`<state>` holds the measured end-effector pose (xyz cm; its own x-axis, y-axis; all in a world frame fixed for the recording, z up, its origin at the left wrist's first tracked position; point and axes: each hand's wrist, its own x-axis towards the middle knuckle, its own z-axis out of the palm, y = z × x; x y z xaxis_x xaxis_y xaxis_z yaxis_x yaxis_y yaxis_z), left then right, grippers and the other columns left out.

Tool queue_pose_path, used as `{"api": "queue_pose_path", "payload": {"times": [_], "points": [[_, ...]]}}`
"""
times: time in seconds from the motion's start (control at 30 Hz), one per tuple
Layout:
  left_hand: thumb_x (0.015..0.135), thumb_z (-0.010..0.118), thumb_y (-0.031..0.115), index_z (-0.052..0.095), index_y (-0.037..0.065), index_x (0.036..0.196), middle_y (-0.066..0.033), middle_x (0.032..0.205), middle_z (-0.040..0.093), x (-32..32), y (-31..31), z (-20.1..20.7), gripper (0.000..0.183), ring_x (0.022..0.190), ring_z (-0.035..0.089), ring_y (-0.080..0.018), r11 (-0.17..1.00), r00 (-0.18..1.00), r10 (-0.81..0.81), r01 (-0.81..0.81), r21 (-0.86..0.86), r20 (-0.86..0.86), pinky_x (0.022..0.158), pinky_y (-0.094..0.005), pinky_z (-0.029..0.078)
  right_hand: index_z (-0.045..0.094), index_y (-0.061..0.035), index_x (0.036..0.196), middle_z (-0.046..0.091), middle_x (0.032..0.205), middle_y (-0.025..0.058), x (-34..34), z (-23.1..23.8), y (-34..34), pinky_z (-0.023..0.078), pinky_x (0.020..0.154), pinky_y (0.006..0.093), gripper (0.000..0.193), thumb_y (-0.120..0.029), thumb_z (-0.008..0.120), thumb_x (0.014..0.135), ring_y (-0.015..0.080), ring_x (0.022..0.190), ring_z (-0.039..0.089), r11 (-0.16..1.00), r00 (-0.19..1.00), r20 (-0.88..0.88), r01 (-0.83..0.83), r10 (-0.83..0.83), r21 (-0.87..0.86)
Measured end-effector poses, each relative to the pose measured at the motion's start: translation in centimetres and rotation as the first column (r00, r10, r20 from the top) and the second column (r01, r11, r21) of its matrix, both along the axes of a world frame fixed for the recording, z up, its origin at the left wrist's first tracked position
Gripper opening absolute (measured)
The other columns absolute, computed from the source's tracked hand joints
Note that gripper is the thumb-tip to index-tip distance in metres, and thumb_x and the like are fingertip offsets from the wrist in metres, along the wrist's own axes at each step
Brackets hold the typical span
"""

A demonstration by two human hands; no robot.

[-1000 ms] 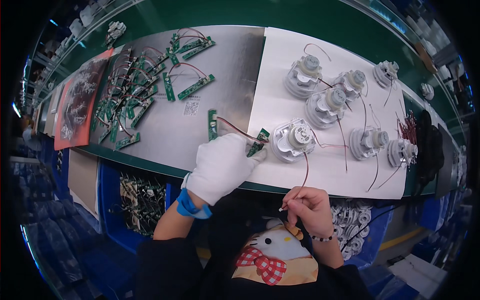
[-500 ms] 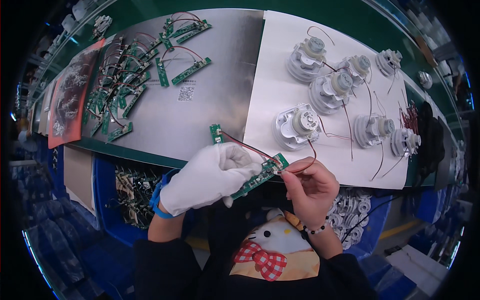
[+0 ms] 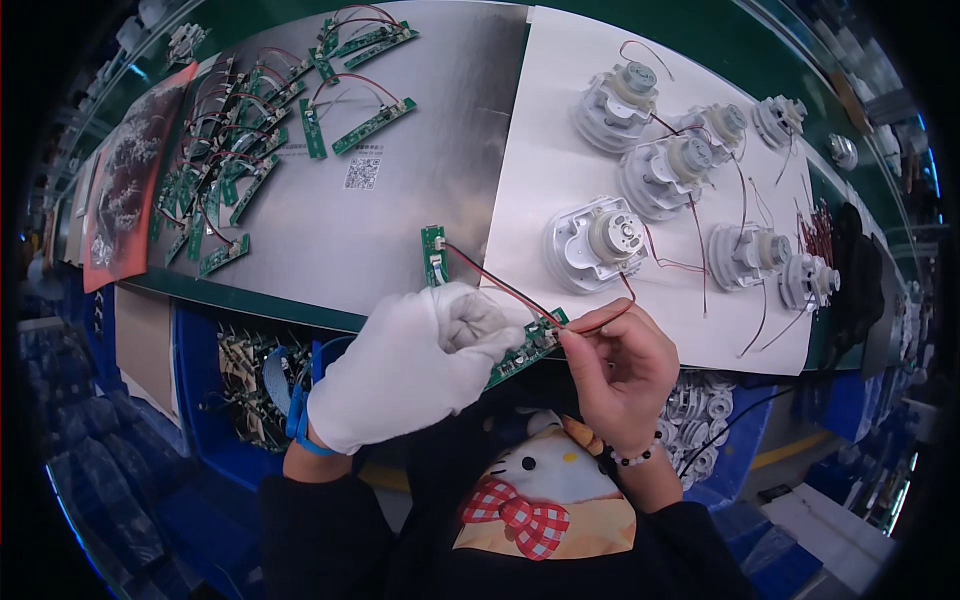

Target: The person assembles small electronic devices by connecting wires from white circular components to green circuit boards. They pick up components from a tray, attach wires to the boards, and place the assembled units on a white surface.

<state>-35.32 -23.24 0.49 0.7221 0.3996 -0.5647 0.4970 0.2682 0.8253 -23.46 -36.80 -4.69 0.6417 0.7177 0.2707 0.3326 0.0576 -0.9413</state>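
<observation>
The left hand (image 3: 410, 365), in a white glove, grips a narrow green circuit board (image 3: 525, 350) with its fingers curled and pressed together around the board's left part. The board sits tilted just off the near edge of the tabletop (image 3: 420, 200), in front of the person's chest. The bare right hand (image 3: 620, 365) meets the board's right end, its thumb and forefinger pinching a thin red wire (image 3: 600, 322) that touches that end. From the board, a pair of red and dark wires (image 3: 490, 280) runs up and left to a small green board (image 3: 433, 255) lying on the grey metal sheet beyond the gloved hand.

Beyond the held circuit board and slightly to its right, a white round motor housing (image 3: 598, 243) rests on a white sheet (image 3: 560, 130), with several more motor housings (image 3: 690, 160) farther right and back. Far to the left of the held board, a heap of green boards with red leads (image 3: 235, 150) covers the metal sheet. Below the tabletop edge, left of the gloved hand, a blue bin (image 3: 215, 380) holds tangled parts.
</observation>
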Motion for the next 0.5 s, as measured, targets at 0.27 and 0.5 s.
{"api": "queue_pose_path", "payload": {"times": [0.27, 0.5], "points": [[0.082, 0.064, 0.007, 0.056, 0.0, 0.082, 0.003, 0.065, 0.054, -0.8, -0.4, -1.4, 0.011, 0.054, 0.048, -0.0005, 0.972, 0.984, -0.049, 0.006, 0.237, 0.173, 0.046, -0.0172, 0.035, 0.057, 0.0029, 0.073, 0.059, 0.076, 0.0054, 1.2, 0.4, -0.5, 0.025, 0.04, 0.0166, 0.009, 0.008, 0.065, 0.071, 0.0, 0.043, 0.033, 0.984, 0.984, -0.038, -0.174, 0.173, -0.023], [0.082, 0.064, 0.008, 0.056, 0.0, 0.082, 0.0031, 0.06, 0.053, -0.6, 0.0, -0.6, 0.011, 0.047, 0.044, -0.0003, 0.997, 0.993, 0.004, -0.013, 0.076, 0.116, 0.041, -0.0166, 0.031, 0.059, 0.001, 0.075, 0.058, 0.075, 0.0051, 2.0, 0.9, -0.4, 0.028, 0.041, 0.0175, 0.009, 0.007, 0.065, 0.071, 0.0018, 0.045, 0.039, 0.944, 0.949, -0.016, -0.316, 0.316, -0.089]]}}
